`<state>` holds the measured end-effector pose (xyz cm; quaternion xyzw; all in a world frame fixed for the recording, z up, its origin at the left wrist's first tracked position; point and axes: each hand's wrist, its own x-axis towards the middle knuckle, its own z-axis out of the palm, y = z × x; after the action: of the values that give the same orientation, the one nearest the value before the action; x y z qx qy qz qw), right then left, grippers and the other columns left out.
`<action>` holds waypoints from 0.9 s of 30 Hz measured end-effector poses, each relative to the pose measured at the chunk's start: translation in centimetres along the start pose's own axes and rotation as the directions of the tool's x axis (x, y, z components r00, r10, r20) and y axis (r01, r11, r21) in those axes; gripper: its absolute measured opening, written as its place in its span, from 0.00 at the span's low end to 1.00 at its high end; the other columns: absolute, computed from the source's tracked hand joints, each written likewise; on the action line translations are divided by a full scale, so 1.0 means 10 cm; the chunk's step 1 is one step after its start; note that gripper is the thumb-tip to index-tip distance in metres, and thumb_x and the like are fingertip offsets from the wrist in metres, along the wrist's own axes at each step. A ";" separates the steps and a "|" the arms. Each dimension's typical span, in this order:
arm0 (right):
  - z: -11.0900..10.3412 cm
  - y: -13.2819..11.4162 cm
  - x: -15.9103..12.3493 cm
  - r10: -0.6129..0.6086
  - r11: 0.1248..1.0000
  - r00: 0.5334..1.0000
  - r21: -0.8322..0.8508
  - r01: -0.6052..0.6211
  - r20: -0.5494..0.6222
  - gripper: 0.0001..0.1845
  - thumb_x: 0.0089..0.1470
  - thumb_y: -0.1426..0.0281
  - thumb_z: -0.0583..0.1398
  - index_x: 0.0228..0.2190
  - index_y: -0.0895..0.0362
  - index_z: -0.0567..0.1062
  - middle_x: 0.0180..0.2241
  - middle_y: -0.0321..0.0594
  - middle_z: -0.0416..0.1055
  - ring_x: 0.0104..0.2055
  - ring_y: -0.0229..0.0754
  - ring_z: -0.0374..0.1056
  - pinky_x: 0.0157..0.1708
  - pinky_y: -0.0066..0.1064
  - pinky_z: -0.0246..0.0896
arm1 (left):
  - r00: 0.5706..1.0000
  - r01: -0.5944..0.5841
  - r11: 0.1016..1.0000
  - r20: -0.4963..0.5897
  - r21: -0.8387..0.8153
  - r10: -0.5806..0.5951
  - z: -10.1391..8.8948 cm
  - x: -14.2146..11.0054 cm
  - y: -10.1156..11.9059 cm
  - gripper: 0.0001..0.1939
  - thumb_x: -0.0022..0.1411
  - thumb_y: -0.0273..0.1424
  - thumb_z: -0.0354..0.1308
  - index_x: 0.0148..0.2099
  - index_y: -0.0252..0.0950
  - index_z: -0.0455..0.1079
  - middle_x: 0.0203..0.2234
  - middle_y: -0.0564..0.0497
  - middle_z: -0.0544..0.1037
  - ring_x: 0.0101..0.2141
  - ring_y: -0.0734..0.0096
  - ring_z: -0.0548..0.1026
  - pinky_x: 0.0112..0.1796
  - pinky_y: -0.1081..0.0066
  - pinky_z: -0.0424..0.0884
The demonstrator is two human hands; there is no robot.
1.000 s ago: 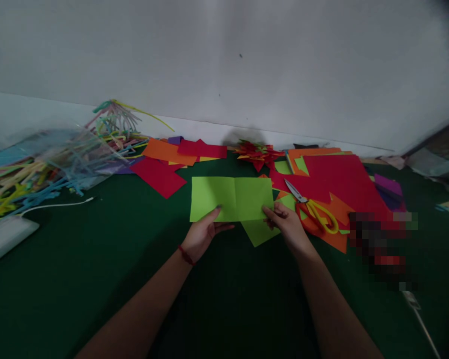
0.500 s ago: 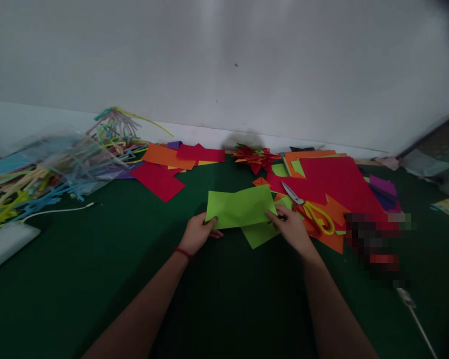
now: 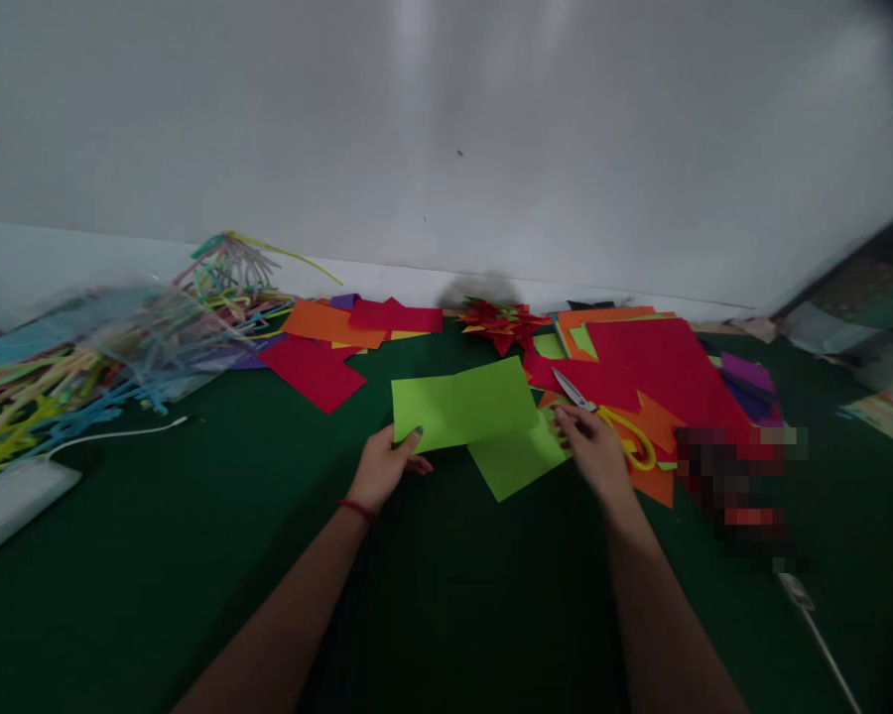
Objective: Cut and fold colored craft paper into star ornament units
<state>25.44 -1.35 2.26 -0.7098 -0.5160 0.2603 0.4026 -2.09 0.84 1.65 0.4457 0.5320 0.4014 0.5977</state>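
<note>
A bright green rectangular sheet of paper is pinched by its lower left corner in my left hand, thumb on top. Below and to the right of it, a second green sheet lies on the table. My right hand is over that second sheet's right side, its fingers slightly bent and apart. I see nothing held in it; whether the fingertips touch the paper I cannot tell. Just beyond the right hand lie yellow-handled scissors, blades pointing away and left, on orange and red paper.
A layered red-and-orange folded paper piece stands near the wall. Red sheets are stacked at right, and red and orange pieces lie back left. Pipe cleaners and a white power bank-like block with a cable are at far left.
My right hand has let go of the upper green sheet's right end and moved slightly right. The left hand still holds that sheet, now shifted a little left. The view has tilted slightly.
</note>
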 end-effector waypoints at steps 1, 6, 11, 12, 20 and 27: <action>-0.05 0.04 0.01 -0.007 0.991 0.994 -0.136 -0.008 -0.105 0.19 0.51 0.62 0.52 0.40 0.58 0.71 0.35 0.45 0.69 0.36 0.46 0.66 0.35 0.37 0.61 | 1.000 -0.006 1.000 -0.007 0.008 0.006 -0.01 0.01 -0.01 0.10 0.55 0.32 0.57 0.38 0.32 0.64 0.27 0.49 0.75 0.19 0.73 0.74 0.22 0.72 0.71; -0.18 0.21 -0.02 0.120 0.676 0.910 -0.639 -0.367 -0.396 0.28 0.46 0.64 0.54 0.50 0.58 0.63 0.46 0.55 0.62 0.48 0.61 0.57 0.42 0.50 0.53 | 0.996 -0.089 0.990 0.002 0.109 0.089 -0.01 0.03 -0.05 0.11 0.57 0.36 0.53 0.34 0.32 0.63 0.20 0.53 0.72 0.14 0.78 0.67 0.16 0.77 0.63; -0.17 0.28 0.02 0.181 0.641 0.907 -0.654 -0.402 -0.381 0.27 0.46 0.64 0.53 0.48 0.62 0.64 0.44 0.58 0.64 0.45 0.60 0.61 0.41 0.50 0.53 | 0.989 -0.146 0.982 0.000 0.118 0.147 0.03 -0.05 0.02 0.13 0.58 0.39 0.51 0.31 0.32 0.61 0.18 0.55 0.71 0.13 0.80 0.65 0.16 0.78 0.60; -0.18 0.30 0.03 0.191 0.654 0.905 -0.639 -0.405 -0.379 0.27 0.45 0.64 0.54 0.47 0.62 0.65 0.42 0.57 0.65 0.44 0.61 0.61 0.41 0.50 0.53 | 0.988 -0.153 0.981 -0.003 0.115 0.155 0.05 -0.07 0.06 0.14 0.57 0.40 0.51 0.31 0.32 0.61 0.18 0.55 0.70 0.13 0.80 0.65 0.16 0.78 0.60; -0.20 0.38 0.09 0.043 0.869 0.916 -0.437 -0.231 -0.399 0.22 0.45 0.62 0.54 0.41 0.60 0.69 0.39 0.53 0.67 0.42 0.58 0.63 0.40 0.52 0.53 | 0.930 -0.357 0.921 -0.031 0.154 0.366 0.13 0.03 0.74 0.14 0.55 0.42 0.53 0.31 0.34 0.62 0.15 0.56 0.70 0.11 0.78 0.64 0.15 0.77 0.58; 0.12 -0.03 -0.03 -0.020 0.968 0.988 0.243 0.057 -0.151 0.19 0.43 0.56 0.59 0.34 0.54 0.65 0.29 0.38 0.67 0.27 0.43 0.67 0.24 0.33 0.62 | 0.869 -0.440 0.856 -0.112 0.270 0.482 0.11 0.11 1.06 0.13 0.55 0.39 0.52 0.27 0.35 0.62 0.14 0.55 0.70 0.11 0.78 0.64 0.15 0.77 0.57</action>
<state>24.25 -1.22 1.87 -0.6614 -0.4620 0.2614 0.5299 -0.91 4.70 11.58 0.5910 0.5036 0.5050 0.3769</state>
